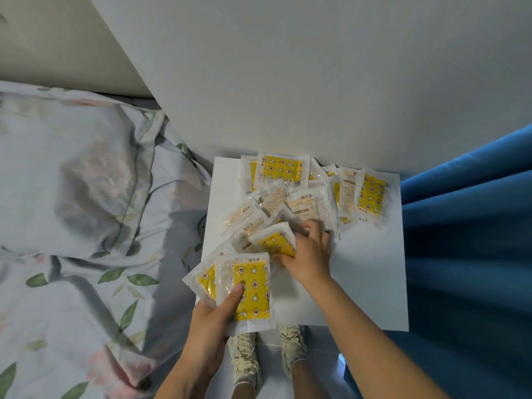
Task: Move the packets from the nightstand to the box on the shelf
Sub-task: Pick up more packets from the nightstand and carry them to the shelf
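Glossy, crinkled clear rectangular packets (288,197), yellow-patterned inside, strewn over smooth white nightstand (359,283). Left hand (213,315) clamped on small fanned stack (244,292), thumb pressed on top packet, long axis running away from wrist. Right hand (309,254) pinching tilted packet (276,241), beyond the left grip.

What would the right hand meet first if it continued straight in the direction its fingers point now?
Probably the beige-faced packet just beyond the right hand, which already grips a yellow packet. Behind that lie more packets, then the wall. Depth is uncertain.
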Tool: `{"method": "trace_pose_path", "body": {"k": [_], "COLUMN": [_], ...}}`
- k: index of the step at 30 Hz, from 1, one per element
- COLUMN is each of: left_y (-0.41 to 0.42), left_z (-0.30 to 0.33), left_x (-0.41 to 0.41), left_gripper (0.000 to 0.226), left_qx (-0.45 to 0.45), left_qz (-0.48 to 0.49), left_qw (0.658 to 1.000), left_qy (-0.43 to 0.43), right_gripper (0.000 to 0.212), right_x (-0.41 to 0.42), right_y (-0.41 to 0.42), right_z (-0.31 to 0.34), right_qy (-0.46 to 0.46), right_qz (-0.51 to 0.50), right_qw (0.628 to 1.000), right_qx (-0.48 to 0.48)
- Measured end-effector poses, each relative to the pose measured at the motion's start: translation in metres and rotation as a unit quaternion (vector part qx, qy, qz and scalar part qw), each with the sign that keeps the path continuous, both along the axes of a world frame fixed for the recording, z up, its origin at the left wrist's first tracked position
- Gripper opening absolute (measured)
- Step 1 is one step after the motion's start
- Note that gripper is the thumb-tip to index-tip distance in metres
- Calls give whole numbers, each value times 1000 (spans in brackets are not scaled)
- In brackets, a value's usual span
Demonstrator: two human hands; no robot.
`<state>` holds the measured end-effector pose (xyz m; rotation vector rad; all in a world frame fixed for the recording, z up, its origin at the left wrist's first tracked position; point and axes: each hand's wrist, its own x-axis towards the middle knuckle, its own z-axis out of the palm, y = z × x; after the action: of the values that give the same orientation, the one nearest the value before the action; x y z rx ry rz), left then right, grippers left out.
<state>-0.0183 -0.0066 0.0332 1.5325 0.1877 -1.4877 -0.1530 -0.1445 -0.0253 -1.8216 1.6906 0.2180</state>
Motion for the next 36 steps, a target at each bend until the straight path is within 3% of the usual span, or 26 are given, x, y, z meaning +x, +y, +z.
{"method": "trace_pose_path", "body": {"k": [3, 6, 8, 10, 12, 14, 16, 21, 26, 29, 31, 34, 36], "left_y": [2, 4, 5, 6, 8, 10, 11, 13, 13, 13, 14, 15, 17], "left_z": [0, -1, -2, -3, -3, -4, -4, -5, -4, -4, -4, -6, -7], "left_x": [3, 5, 6, 7, 8, 8, 10, 15, 18, 19, 19, 20, 22], "left_gripper": [31, 30, 29, 29, 28, 28, 30, 27, 27, 28, 28, 28, 30], "left_qx": [0, 3, 3, 1, 0, 0, 1, 3, 5, 4, 2, 0, 0], "left_qz": [1, 4, 2, 1, 0, -2, -4, -13, -22, -26, -29, -26, -22], "left_qw": [1000, 1000, 1000, 1000, 1000, 1000, 1000, 1000, 1000, 1000, 1000, 1000, 1000], "left_qy": [0, 3, 4, 6, 6, 8, 11, 1, -6, -4, -5, -2, -1], "right_gripper": [45, 50, 64, 92, 112, 118, 114, 80, 84, 74, 71, 69, 47], "right_x": [9, 11, 10, 7, 6, 9, 14, 18, 13, 4, -9, -32, -44], "right_y": [7, 9, 8, 5, 1, 0, 2, 1, 6, 20, 25, 26, 29], "right_z": [-3, -4, -5, -5, -5, -6, -6, -6, -1, 1, 2, 3, 4], "right_qy": [50, 33, -10, -24, 7, 40, 57, 103, 113, 18, -87, -211, -307], "right_qz": [-10, -15, -28, -33, -15, -2, -11, -17, 4, -41, -152, -327, -412], "right_qw": [998, 999, 999, 999, 1000, 999, 998, 994, 992, 994, 983, 920, 851], "right_qx": [-25, -19, -31, -22, 8, 25, 19, -19, -63, -96, -58, 50, 105]}}
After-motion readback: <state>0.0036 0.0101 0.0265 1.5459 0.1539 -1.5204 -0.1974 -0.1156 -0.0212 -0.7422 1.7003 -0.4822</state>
